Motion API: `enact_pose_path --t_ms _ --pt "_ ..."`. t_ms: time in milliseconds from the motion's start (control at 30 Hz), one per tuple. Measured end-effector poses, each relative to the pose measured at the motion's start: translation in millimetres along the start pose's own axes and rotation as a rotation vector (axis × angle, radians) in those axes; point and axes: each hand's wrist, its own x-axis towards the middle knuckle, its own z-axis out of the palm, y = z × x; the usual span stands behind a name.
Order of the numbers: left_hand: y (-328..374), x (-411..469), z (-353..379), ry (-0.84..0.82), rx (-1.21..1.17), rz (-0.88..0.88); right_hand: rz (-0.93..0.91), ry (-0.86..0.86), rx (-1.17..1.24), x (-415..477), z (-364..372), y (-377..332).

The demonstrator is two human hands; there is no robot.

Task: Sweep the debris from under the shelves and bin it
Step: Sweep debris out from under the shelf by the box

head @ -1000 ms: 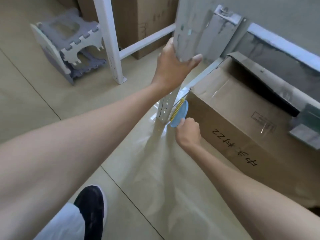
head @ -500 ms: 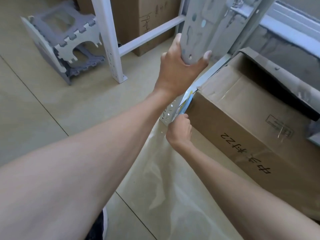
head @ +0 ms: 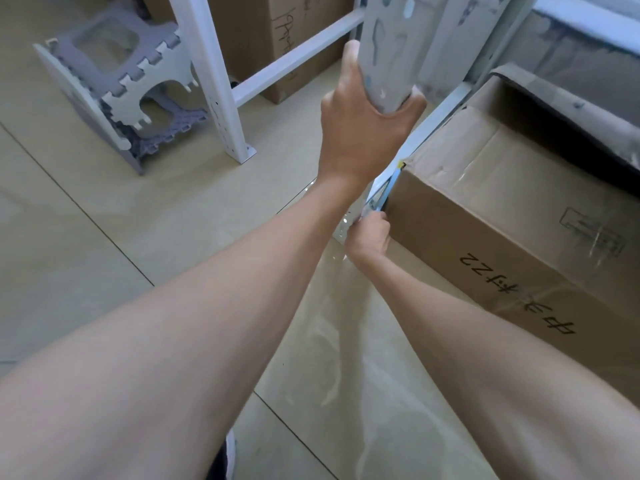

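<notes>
My left hand point(head: 363, 129) grips the grey-white upright post point(head: 388, 46) of the metal shelf, fingers wrapped round its edge. Lower down, my right hand point(head: 369, 237) holds the blue handle of a small brush point(head: 386, 194). The brush is pushed into the narrow gap between the post's foot and the corner of a large cardboard box point(head: 519, 237), with only a strip of blue and a bit of yellow bristle showing. No debris is visible; the space under the shelf is hidden by the box and the post.
A grey and white folding step stool point(head: 121, 98) lies on its side at the far left. A second white shelf leg point(head: 221, 98) and crossbar stand behind, with cardboard boxes point(head: 263, 39) under that shelf. Tiled floor point(head: 104, 254) lies open to the left.
My right hand has pushed the brush deeper into the gap beside the box, so less of it shows. The view has moved closer and my left hand has kept its grip on the post.
</notes>
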Motion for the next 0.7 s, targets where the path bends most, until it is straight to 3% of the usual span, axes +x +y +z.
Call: enact_pose_path --t_ms 300,700 --pt "8 0 -4 -0.025 0.043 0.007 0.064 -0.206 0.046 -23 -27 -8" --pt "14 -2 -5 -0.049 0.108 -0.007 0.062 -0.387 -0.158 -82 -72 46"
